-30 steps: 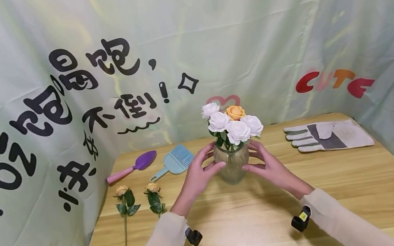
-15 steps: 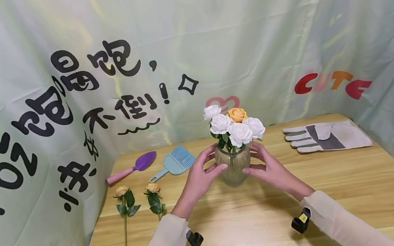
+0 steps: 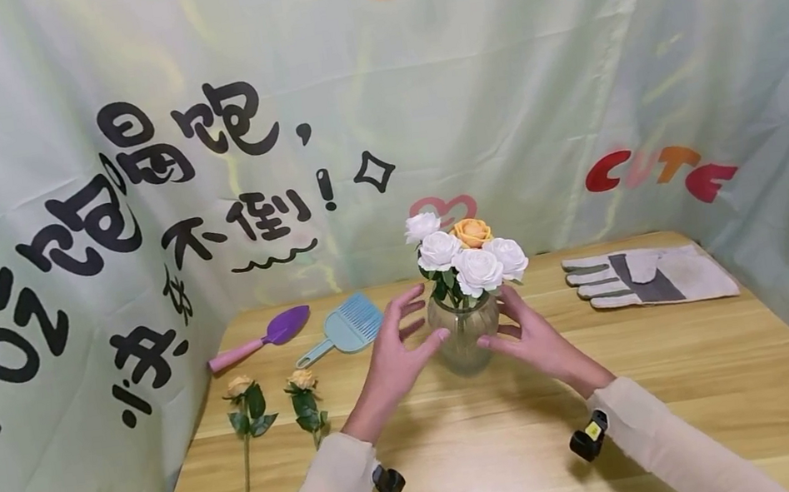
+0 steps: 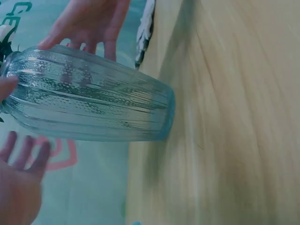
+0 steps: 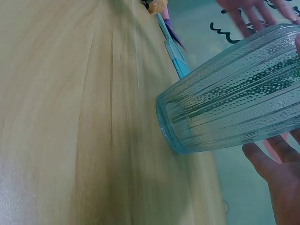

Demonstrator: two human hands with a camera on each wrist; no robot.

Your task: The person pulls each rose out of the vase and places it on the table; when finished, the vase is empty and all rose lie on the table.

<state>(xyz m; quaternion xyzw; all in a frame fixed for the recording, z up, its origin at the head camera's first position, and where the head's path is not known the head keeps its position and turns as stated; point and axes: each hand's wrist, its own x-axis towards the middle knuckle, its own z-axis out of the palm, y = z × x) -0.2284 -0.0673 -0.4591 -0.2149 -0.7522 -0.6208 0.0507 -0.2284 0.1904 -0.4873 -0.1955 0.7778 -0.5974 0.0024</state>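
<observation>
A ribbed glass vase [image 3: 467,341] stands upright on the table, holding several white roses [image 3: 479,270] and one orange rose [image 3: 472,232]. On its left side is my left hand [image 3: 397,351], thumb and fingers spread. A gap shows between those fingers and the glass in the left wrist view, while the thumb overlaps the vase [image 4: 93,98]. My right hand [image 3: 532,336] is at the other side, its fingers loosely bent and partly hidden behind the vase. In the right wrist view, the fingertips of my right hand [image 5: 281,176] are right at the glass.
Two orange roses [image 3: 238,385] with long stems lie at the left. Behind them are a purple trowel [image 3: 288,326] with a pink handle and a light blue dustpan-like scoop [image 3: 352,323]. A grey-white work glove [image 3: 652,277] lies at the back right. Printed cloth [image 3: 495,97] hangs behind the table.
My left hand's fingers have spread and drawn away from the vase. The right hand has shifted slightly, staying at the vase's side. The vase stays in place.
</observation>
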